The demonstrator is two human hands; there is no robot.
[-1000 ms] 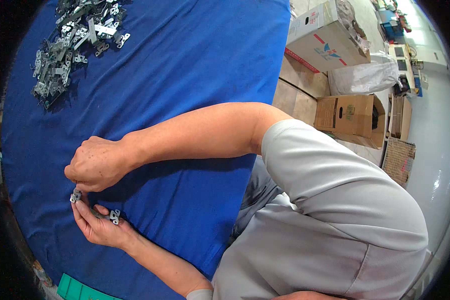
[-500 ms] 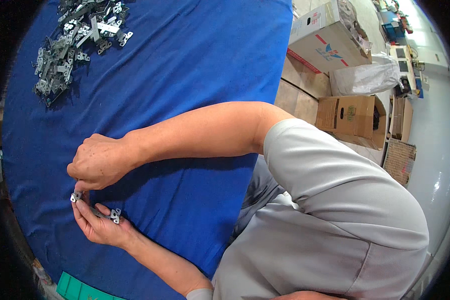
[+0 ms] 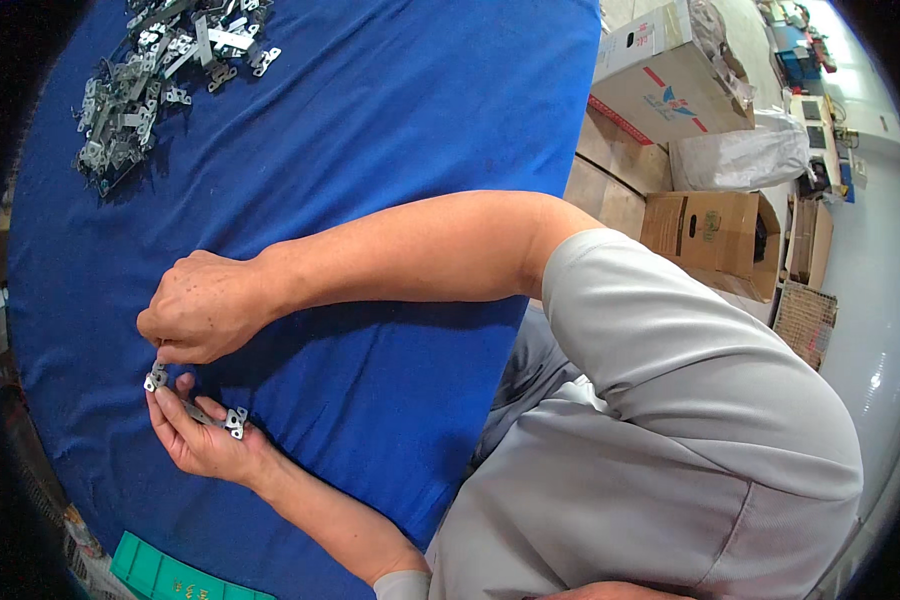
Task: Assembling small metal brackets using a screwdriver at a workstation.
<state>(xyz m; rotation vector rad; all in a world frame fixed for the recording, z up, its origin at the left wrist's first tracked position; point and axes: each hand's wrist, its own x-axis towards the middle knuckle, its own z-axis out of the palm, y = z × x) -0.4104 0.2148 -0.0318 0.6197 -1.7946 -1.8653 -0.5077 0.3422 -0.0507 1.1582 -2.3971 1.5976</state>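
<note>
My left hand is closed around a slim silvery metal bracket, palm turned up. One holed end plate of it sticks out by the heel of the hand. At the fingertips shows a second small metal end piece; fingers hide the stretch between, so I cannot tell if both are one part. Just beyond, my right hand is bent over with its fingers pinched together at that end piece. Whatever those fingertips grip is too small and hidden to make out.
A heap of similar metal brackets lies at the far left on the blue cloth. At the near left edge sits a green tray with small brass-coloured bits. Cardboard boxes and a white sack stand on the floor at right.
The whole view has shifted slightly, showing more of the green tray. My right fingertips have drawn a little away from my left fingers, leaving more of the metal end piece visible.
</note>
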